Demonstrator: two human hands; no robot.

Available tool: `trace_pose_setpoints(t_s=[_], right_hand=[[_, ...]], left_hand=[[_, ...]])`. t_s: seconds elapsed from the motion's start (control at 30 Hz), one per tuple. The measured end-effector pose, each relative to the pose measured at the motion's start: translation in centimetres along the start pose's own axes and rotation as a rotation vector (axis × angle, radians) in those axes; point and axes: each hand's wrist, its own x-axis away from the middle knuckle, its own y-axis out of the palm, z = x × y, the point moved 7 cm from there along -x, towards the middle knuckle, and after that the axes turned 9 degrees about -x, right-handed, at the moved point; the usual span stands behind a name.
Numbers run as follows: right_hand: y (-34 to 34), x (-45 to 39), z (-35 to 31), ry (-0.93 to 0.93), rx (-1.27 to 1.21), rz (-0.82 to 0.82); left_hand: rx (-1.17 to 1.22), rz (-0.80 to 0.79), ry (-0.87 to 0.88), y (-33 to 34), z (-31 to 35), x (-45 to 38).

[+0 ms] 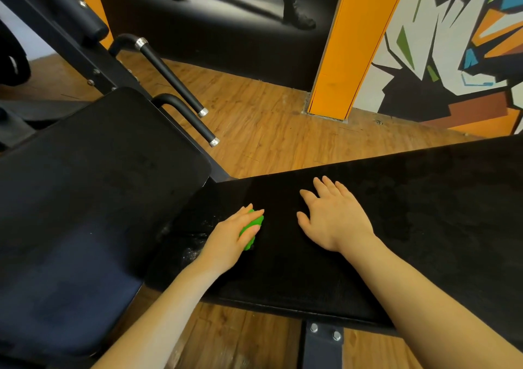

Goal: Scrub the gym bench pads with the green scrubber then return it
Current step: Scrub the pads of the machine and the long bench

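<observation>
My left hand (230, 237) grips the green scrubber (253, 228) and holds it down on the left end of the long black bench pad (424, 213). Most of the scrubber is hidden under my fingers. Wet, soapy streaks show on the pad just left of that hand. My right hand (332, 217) lies flat on the same pad, fingers spread, a short way to the right of the scrubber. A second, wider black seat pad (93, 184) fills the left side of the view, tilted and meeting the long pad at its corner.
Two black handle bars with chrome ends (184, 91) stick out behind the seat pad. A metal bench leg with bolts (322, 340) stands under the long pad. Wooden floor (268, 125), an orange pillar (345, 57) and a painted wall lie beyond.
</observation>
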Motion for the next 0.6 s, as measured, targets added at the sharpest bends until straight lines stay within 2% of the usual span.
trace_pose_setpoints(t_s=[0.17, 0.43, 0.6], right_hand=[[0.0, 0.0, 0.0, -0.002, -0.009, -0.007], [0.0, 0.0, -0.1, -0.001, -0.007, 0.010], [-0.1, 0.1, -0.1, -0.003, -0.002, 0.011]], left_hand=[[0.005, 0.065, -0.002, 0.1, 0.3, 0.2], [0.035, 0.085, -0.073, -0.5, 1.0, -4.3], [0.014, -0.004, -0.067, -0.5, 0.8, -3.6]])
